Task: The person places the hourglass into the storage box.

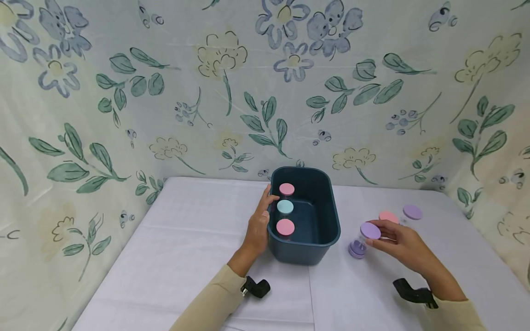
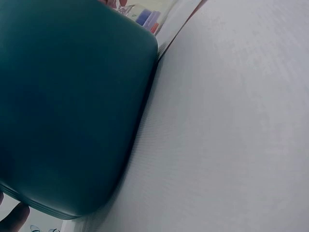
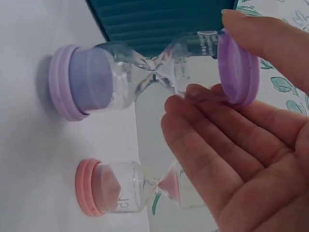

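Observation:
A dark teal bin (image 1: 304, 253) stands on the table, and my left hand (image 1: 257, 225) grips its left wall with fingers over the rim. Three hourglasses line its left side inside: a pink-capped one (image 1: 286, 189) at the back, a mint-capped one (image 1: 285, 206) in the middle, another pink-capped one (image 1: 285, 227) in front. Right of the bin, my right hand (image 1: 399, 241) holds a purple hourglass (image 3: 91, 79) by its upper cap, thumb on one side and fingers on the other. It stands upright, purple sand in its lower bulb, its base right at the tabletop.
Behind my right hand stand a pink hourglass (image 1: 388, 217) and a second purple-capped one (image 1: 412, 212). White cloth (image 1: 198, 220) covers the table. A floral curtain (image 1: 248, 92) rises behind the table and along its sides.

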